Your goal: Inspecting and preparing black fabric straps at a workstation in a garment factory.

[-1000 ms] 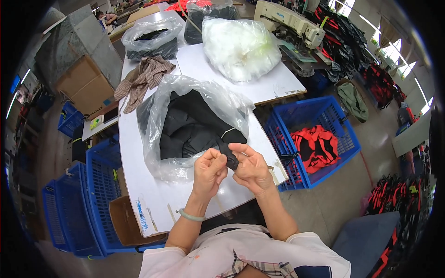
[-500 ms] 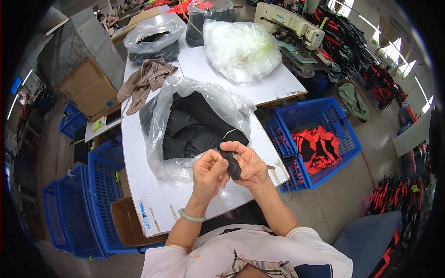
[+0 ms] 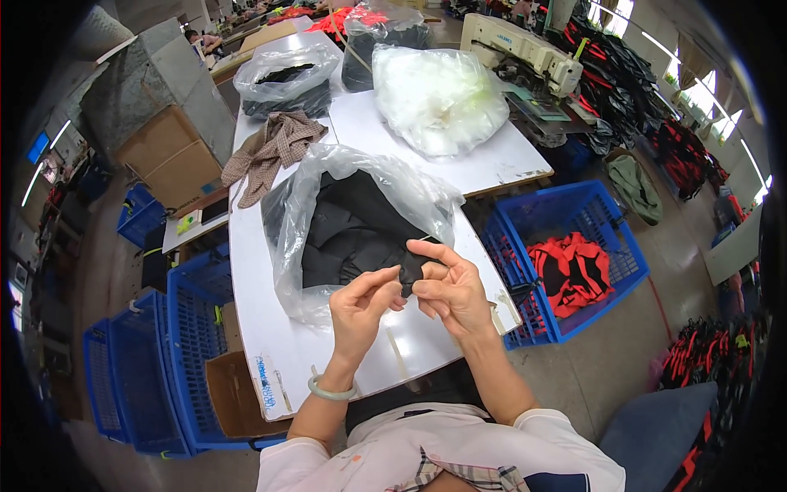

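Observation:
In front of me, a clear plastic bag (image 3: 283, 246) lies open on the white table, filled with black cloth pieces (image 3: 348, 225). Just over the bag's near edge, my right hand (image 3: 459, 295) is closed in a pinch, with a small piece of black cloth (image 3: 409, 277) at its fingertips. Its outline is hard to tell from the black cloth behind. Close beside it on the left, my left hand (image 3: 361, 307) has thumb and fingers pressed together; what they hold, if anything, is too small to name. A pale bangle circles my left wrist.
On the white table (image 3: 361, 115) lie a checked brown cloth (image 3: 277, 152), a bulging plastic bag of white material (image 3: 438, 98) and more bags of black pieces (image 3: 291, 98). A blue crate (image 3: 566, 328) with red and black pieces stands right; blue crates (image 3: 184, 328) stand left. A sewing machine (image 3: 525, 53) is at the back.
My hands have drawn slightly apart, and the bunched black cloth between them shows less. My right hand has turned and opened out a little. The whole view has shifted slightly.

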Demonstrator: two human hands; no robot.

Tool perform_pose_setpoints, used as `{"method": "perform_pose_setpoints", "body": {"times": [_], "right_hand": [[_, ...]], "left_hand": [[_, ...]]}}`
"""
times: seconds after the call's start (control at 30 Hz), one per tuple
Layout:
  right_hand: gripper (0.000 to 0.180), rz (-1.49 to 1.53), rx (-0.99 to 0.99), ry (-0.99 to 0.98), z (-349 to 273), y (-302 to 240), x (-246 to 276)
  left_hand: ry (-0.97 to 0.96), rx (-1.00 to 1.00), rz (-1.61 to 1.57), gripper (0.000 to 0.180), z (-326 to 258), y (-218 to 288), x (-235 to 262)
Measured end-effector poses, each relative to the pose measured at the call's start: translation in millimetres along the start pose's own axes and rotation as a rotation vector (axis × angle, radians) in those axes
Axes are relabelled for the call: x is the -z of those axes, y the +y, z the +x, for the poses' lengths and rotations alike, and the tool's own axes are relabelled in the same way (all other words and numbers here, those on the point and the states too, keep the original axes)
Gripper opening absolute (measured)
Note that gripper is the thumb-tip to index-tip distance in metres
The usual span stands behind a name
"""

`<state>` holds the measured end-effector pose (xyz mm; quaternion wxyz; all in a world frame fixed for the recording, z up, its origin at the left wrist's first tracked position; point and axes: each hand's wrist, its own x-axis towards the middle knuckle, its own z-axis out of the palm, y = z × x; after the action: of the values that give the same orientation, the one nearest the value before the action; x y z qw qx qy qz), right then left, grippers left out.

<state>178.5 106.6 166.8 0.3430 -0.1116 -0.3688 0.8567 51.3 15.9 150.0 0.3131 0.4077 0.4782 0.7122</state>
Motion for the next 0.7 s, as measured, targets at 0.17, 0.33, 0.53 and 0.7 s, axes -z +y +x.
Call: {"method": "perform_pose_setpoints", "body": {"times": [0.17, 0.33, 0.53, 0.7], "right_hand": [[0.045, -0.129, 0.014, 0.056, -4, 6, -2], [0.040, -0.114, -0.030, 0.113, -5, 14, 2], [0.037, -0.368, 0.057, 0.115, -17, 23, -7], [0.034, -0.306, 0.074, 0.070, -12, 12, -11]], "left_hand": [[-0.047, -0.066, 0.059, 0.021, 1, 3, 6], [-0.051, -0.036, 0.081, 0.017, -7, -7, 7], [0.164, -0.443, 0.788, 0.010, -2, -39, 14], [0.179, 0.132, -0.114, 0.020, -17, -27, 24]]}}
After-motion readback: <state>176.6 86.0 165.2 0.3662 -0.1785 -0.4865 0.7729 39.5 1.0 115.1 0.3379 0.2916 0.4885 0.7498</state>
